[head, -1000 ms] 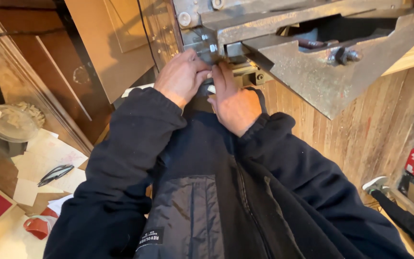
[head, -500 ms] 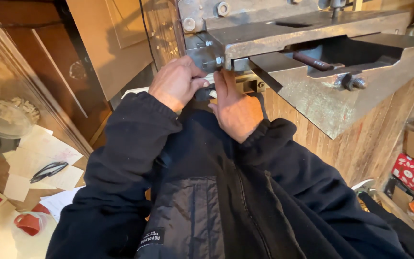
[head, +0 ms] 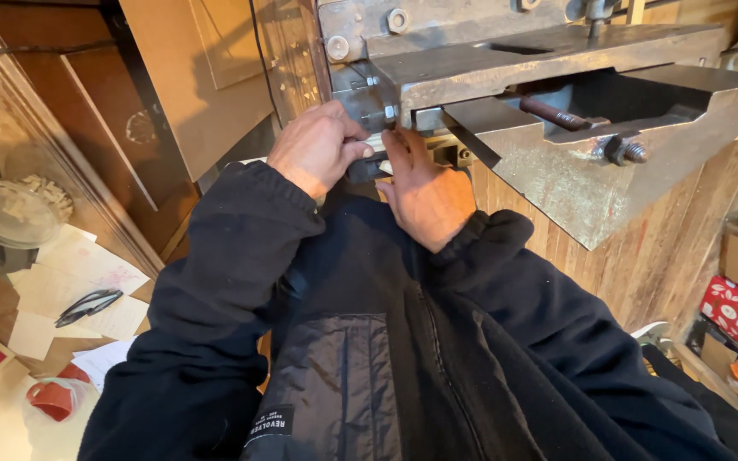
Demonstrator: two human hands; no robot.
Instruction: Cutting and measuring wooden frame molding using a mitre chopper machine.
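Both hands, left hand point(head: 313, 149) and right hand point(head: 424, 192), touch the metal machine point(head: 557, 162)

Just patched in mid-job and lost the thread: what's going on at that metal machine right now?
A person in a dark jacket stands close against a heavy grey metal machine mounted on a wooden-plank base. Both hands are up at its front edge: the left hand is curled around a small dark part just under the metal block, and the right hand has its fingers pressed up by a small bolt. What exactly they pinch is hidden. Papers and scissors lie off to the left.
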